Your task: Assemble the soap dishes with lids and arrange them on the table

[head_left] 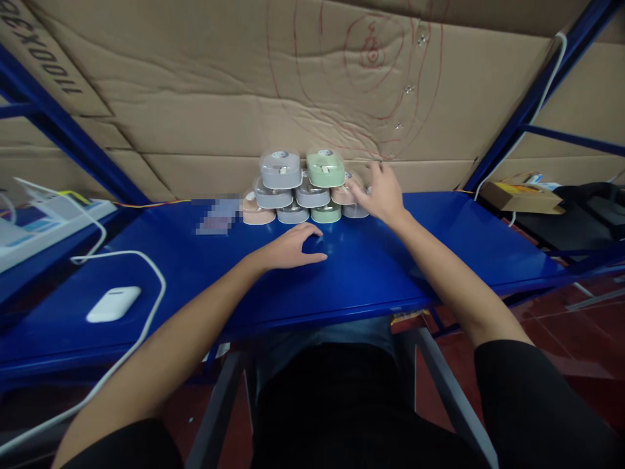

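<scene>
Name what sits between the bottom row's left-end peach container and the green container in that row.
In the head view, one grey container sits between the peach container and the green container.

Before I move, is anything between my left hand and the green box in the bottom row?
Nothing visible: only blue tabletop shows between your left hand and the bottom-row green box. Above that box, though, sit a middle-row gray box and a peach box.

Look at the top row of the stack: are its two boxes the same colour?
No, the left box is grey, while the right box is green.
</scene>
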Demonstrator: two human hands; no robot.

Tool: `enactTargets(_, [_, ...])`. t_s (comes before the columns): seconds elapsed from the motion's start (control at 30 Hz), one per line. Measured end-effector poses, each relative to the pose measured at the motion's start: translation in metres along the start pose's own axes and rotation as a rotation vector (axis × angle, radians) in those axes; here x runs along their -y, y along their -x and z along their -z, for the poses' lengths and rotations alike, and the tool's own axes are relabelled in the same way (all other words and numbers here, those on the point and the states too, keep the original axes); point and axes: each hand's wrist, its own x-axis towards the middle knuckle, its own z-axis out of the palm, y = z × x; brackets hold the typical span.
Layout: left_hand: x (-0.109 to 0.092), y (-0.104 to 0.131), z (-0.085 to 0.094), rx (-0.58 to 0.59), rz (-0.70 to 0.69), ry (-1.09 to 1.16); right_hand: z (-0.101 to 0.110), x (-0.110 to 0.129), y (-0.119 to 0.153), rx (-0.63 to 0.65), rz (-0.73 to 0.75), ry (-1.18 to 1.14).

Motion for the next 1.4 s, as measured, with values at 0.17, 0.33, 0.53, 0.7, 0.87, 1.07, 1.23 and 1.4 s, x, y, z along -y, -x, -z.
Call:
enactTargets(0.17, [0.003, -0.002, -0.002, -0.006, -0.010, -0.006, -0.021, 0.088, -0.041, 0.003, -0.031, 0.035])
enactTargets(0.33, [0.005, -0.002, -0.003, -0.020, -0.023, -0.006, -0.024, 0.121, -0.057, 0.119, -0.175, 0.054])
enactTargets(0.53, [0.006, -0.002, -0.005, -0.073, 0.041, 0.102, -0.002, 0.077, -0.037, 0.016, -0.043, -0.016])
enactTargets(0.7, [0.015, -0.006, -0.003, -0.293, 0.051, 0.336, 0.023, 0.018, 0.012, -0.063, 0.178, -0.360])
enactTargets(0.87, [0.020, -0.004, 0.008, -0.253, 0.009, 0.396, 0.028, -0.010, 0.055, 0.359, 0.383, -0.625])
enactTargets(1.07, [0.013, -0.001, 0.002, -0.081, -0.024, 0.292, 0.005, 0.002, 0.070, 0.593, 0.477, -0.619])
enactTargets(1.23, [0.008, -0.002, -0.006, -0.081, -0.015, 0.207, 0.003, 0.018, 0.076, 0.566, 0.409, -0.584])
enactTargets(1.4, [0.007, 0.000, 0.003, -0.092, 0.006, 0.141, 0.018, 0.007, 0.065, 0.485, 0.382, -0.619])
